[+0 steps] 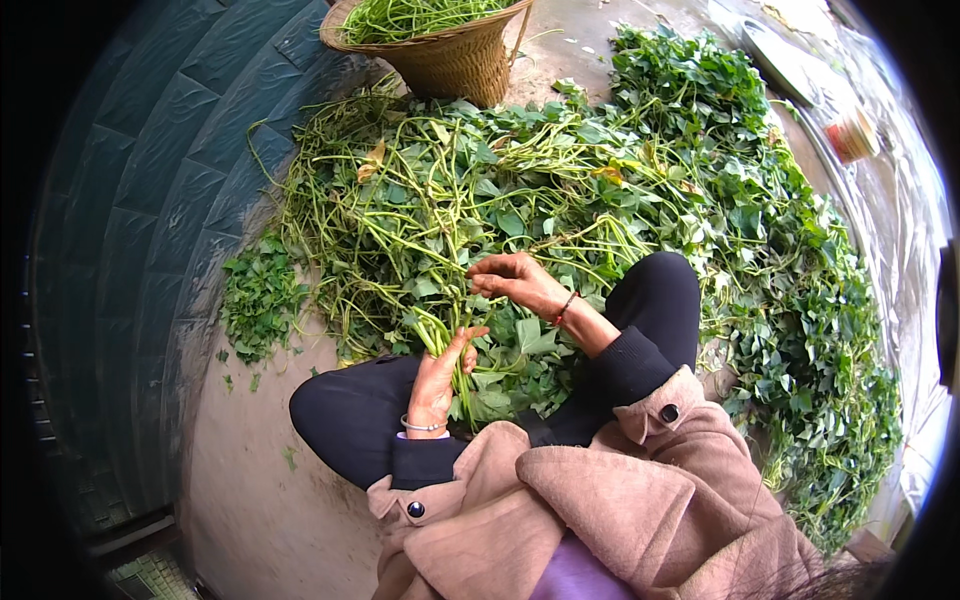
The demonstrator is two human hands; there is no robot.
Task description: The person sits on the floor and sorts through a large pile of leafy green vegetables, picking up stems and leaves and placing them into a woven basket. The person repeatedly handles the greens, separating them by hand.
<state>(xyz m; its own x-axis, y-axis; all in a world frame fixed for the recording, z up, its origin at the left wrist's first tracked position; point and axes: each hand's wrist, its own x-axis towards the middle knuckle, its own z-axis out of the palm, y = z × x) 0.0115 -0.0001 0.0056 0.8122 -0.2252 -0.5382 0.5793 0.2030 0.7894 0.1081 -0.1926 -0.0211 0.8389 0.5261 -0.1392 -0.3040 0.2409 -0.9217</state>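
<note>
Here, a bunch of green stems [447, 345] is held upright in the left hand [437, 385], whose grip is clenched around the lower part of the bunch, just above the lap. The right hand [513, 280] is placed just beyond the bunch, over its top, with the fingers [486, 268] curled and pinched on a thin stem; its grip is closed on that stem, though the exact contact is partly hidden by leaves.

Beyond the bunch, a broad heap of leafy vines [600, 190] is spread over the concrete floor [260, 480], and further beyond it a woven basket [450, 55] filled with stripped stems is seen. To the left of the bunch, a small pile of plucked leaves [262, 300] lies apart.

The step in hand is judged to be the stripping or gathering of stems. It would best be done with the bunch kept firmly clenched low down, so the ends stay aligned, while each stem is drawn with a light pinch near its tip, lest it be snapped.
</note>
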